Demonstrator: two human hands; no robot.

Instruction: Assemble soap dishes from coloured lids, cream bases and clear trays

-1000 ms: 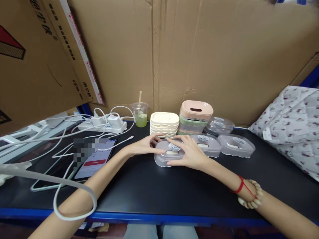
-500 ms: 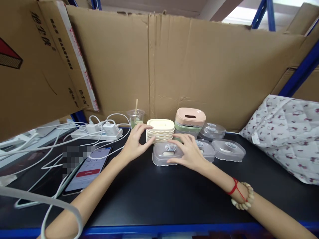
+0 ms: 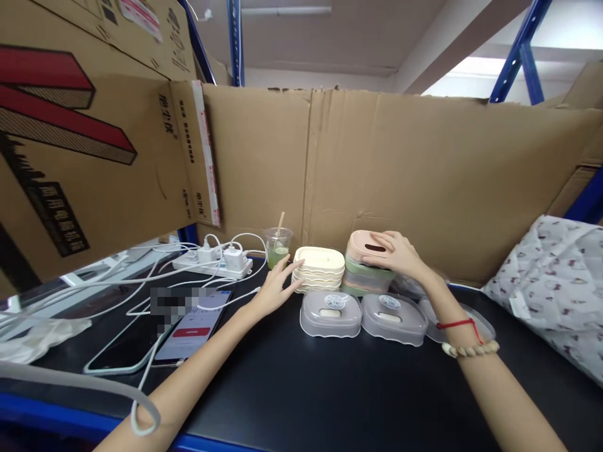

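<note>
My left hand [image 3: 272, 294] is at the left side of a stack of cream lids [image 3: 320, 258], its fingers spread and apart; whether the fingertips touch the stack is hard to tell. On the right, my right hand [image 3: 400, 253] lies over the right end of a pink slotted lid [image 3: 360, 242], fingers on top and thumb at the front edge. The pink lid tops a pile with a green piece [image 3: 365, 270] and translucent parts. In front stand two clear oval covers, a left cover [image 3: 346, 323] and a middle cover [image 3: 400, 329], each with a round sticker.
Another clear cover [image 3: 473, 317] sits partly behind my right forearm. A drink cup [image 3: 277, 248] with a straw stands behind my left hand. Left lie a power strip [image 3: 240, 269], cables and phones [image 3: 195, 333]. Cardboard [image 3: 264, 157] walls the back; a patterned quilted bag [image 3: 556, 289] is at right.
My right hand has moved from the front clear cover up and back onto the pink lid. My left hand stays beside the cream stack. The view has tilted up and turned left.
</note>
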